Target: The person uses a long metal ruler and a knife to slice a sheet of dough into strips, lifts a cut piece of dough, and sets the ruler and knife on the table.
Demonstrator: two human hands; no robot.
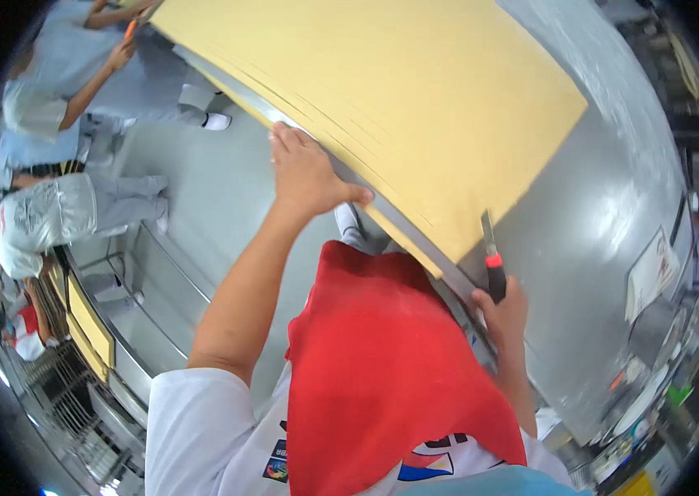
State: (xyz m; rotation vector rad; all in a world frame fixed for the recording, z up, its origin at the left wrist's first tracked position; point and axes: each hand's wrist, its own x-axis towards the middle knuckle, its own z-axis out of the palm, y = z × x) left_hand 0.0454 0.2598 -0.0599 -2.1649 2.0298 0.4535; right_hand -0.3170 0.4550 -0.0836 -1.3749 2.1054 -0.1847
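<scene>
A large pale-yellow sheet [416, 107] lies across the metal table, with several thin lines along its near side. A grey metallic strip [403, 223] runs beside that side, and a narrow yellow strip [391, 236] shows along it. My left hand [308, 174] rests over this edge, its fingers and thumb spread apart. Near the sheet's close corner, my right hand [505, 312] is closed around the dark handle of a knife [493, 263] with a red collar. The narrow blade points away from me, beside the sheet's corner. My right fingertips are partly hidden behind the handle.
The shiny metal table [581, 240] extends to the right, with a white cloth or paper [651, 273] on it. At the left stand several people; one person's hand [122, 54] is by an orange-handled tool [131, 30]. More yellow sheets [89, 318] lie on a lower-left surface.
</scene>
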